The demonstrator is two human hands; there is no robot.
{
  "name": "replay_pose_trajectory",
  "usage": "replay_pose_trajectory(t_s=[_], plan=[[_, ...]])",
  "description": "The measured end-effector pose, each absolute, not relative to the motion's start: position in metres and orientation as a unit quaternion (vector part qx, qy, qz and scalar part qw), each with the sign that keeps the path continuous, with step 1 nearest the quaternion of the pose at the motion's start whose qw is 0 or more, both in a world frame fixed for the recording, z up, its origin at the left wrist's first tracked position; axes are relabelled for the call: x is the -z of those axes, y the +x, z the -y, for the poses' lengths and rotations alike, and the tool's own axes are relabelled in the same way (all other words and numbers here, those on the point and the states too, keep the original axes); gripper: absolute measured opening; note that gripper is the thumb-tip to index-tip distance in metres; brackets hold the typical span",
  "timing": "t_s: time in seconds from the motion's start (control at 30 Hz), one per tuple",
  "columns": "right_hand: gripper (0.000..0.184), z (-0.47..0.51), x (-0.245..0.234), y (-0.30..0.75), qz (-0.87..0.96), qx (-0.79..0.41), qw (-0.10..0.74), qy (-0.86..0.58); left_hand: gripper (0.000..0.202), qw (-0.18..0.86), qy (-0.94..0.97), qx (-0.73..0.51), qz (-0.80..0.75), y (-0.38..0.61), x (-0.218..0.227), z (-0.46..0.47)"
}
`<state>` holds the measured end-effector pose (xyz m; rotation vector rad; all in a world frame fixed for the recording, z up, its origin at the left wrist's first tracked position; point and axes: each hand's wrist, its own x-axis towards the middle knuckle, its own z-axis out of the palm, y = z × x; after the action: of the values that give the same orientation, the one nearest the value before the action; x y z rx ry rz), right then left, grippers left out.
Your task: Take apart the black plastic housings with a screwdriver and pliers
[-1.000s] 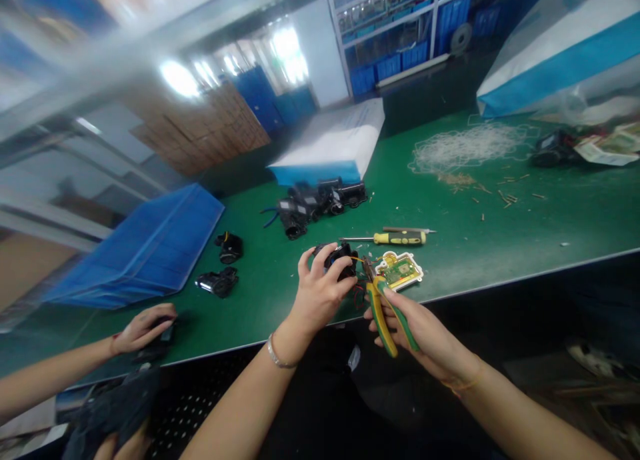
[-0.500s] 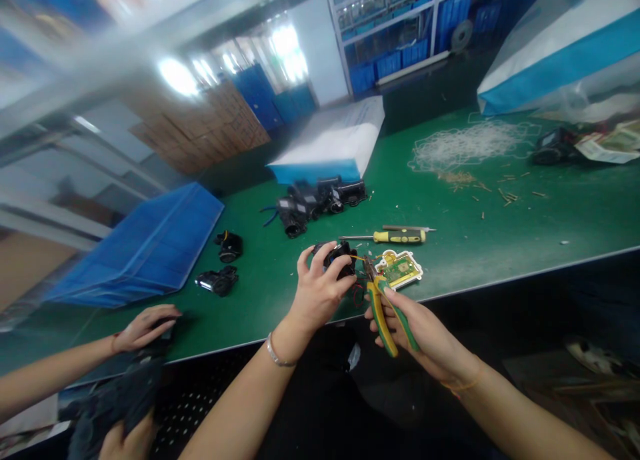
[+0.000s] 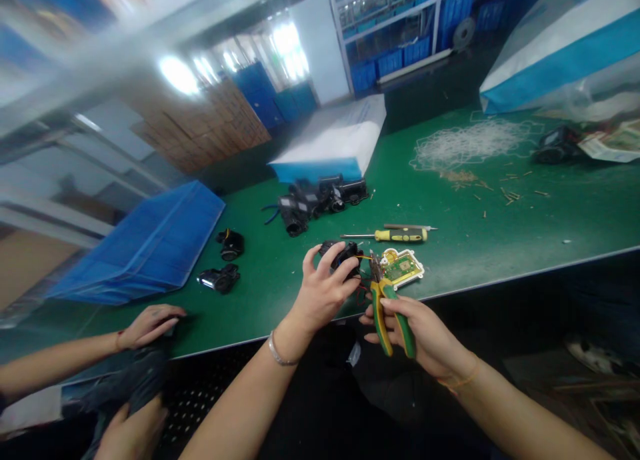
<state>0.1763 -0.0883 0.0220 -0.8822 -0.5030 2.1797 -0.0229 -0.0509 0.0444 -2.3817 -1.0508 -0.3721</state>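
Note:
My left hand point(image 3: 325, 287) is closed over a black plastic housing point(image 3: 345, 257) near the table's front edge; its fingers hide part of it. Wires, one yellow and some red, run from the housing toward a white-rimmed case with a green circuit board point(image 3: 403, 268). In my right hand point(image 3: 405, 320) are pliers with green and yellow handles point(image 3: 385, 320). Their metal jaws point(image 3: 375, 267) are up at the wires, just left of the circuit board. Whether the jaws touch a wire I cannot tell.
Behind my hands lie a yellow-black screwdriver point(image 3: 400, 235) and a thin pen-like tool point(image 3: 410, 227). Several black housings point(image 3: 315, 203) sit farther back, beside a white-blue bag point(image 3: 330, 140). White wire scraps point(image 3: 465, 147) lie right. A co-worker's hand point(image 3: 150, 325) and blue bins point(image 3: 145, 247) are left.
The pliers have turned slightly, their handles now more upright and a little closer together. My left hand and the housing have shifted slightly right. The co-worker's hands and dark cloth have moved.

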Motion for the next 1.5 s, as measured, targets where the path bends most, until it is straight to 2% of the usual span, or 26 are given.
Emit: replay_pose_trajectory(t_s=[0.13,0.37,0.53,0.63,0.7,0.77,0.83,0.9,1.0,1.07,1.13,1.27,1.37,1.43,1.5], plan=[[0.018,0.086,-0.017,0.171,0.197,-0.828,0.376,-0.367,0.015,0.262,-0.879,0.139,0.372,-0.021,-0.047,0.052],[0.035,0.083,-0.005,0.165,0.222,-0.822,0.385,-0.357,0.015,0.256,-0.881,0.143,0.372,-0.020,-0.047,0.052],[0.037,0.085,-0.006,0.163,0.232,-0.827,0.381,-0.343,0.016,0.236,-0.876,0.143,0.395,-0.021,-0.046,0.051],[0.036,0.079,-0.010,0.176,0.274,-0.793,0.419,-0.348,0.011,0.195,-0.866,0.144,0.437,-0.019,-0.047,0.050],[0.039,0.066,-0.011,0.197,0.368,-0.689,0.468,-0.413,0.012,0.158,-0.856,0.134,0.473,-0.018,-0.048,0.049],[0.043,0.047,-0.009,0.227,0.503,-0.489,0.483,-0.525,0.019,0.121,-0.848,0.118,0.503,-0.017,-0.048,0.048],[0.052,0.024,-0.003,0.259,0.611,-0.236,0.423,-0.626,0.027,0.089,-0.841,0.106,0.523,-0.017,-0.047,0.048],[0.058,0.004,0.006,0.287,0.654,-0.054,0.322,-0.682,0.036,0.058,-0.836,0.099,0.536,-0.019,-0.045,0.046],[0.060,-0.014,0.021,0.312,0.652,0.065,0.228,-0.720,0.049,0.021,-0.826,0.106,0.554,-0.022,-0.040,0.043],[0.057,-0.017,0.026,0.314,0.650,0.095,0.221,-0.721,0.056,0.007,-0.820,0.117,0.561,-0.024,-0.038,0.042],[0.053,-0.014,0.024,0.305,0.656,0.106,0.253,-0.704,0.065,-0.004,-0.817,0.125,0.563,-0.026,-0.036,0.040],[0.048,0.001,0.008,0.258,0.768,-0.006,0.331,-0.549,0.090,-0.018,-0.814,0.143,0.562,-0.030,-0.033,0.037],[0.061,0.010,0.002,0.218,0.843,-0.089,0.314,-0.427,0.099,-0.028,-0.808,0.173,0.563,-0.032,-0.029,0.037],[0.071,0.012,0.006,0.201,0.861,-0.094,0.295,-0.403,0.100,-0.034,-0.799,0.192,0.569,-0.034,-0.025,0.036],[0.073,0.011,0.013,0.194,0.867,-0.085,0.279,-0.403,0.098,-0.043,-0.790,0.201,0.578,-0.037,-0.021,0.035]])
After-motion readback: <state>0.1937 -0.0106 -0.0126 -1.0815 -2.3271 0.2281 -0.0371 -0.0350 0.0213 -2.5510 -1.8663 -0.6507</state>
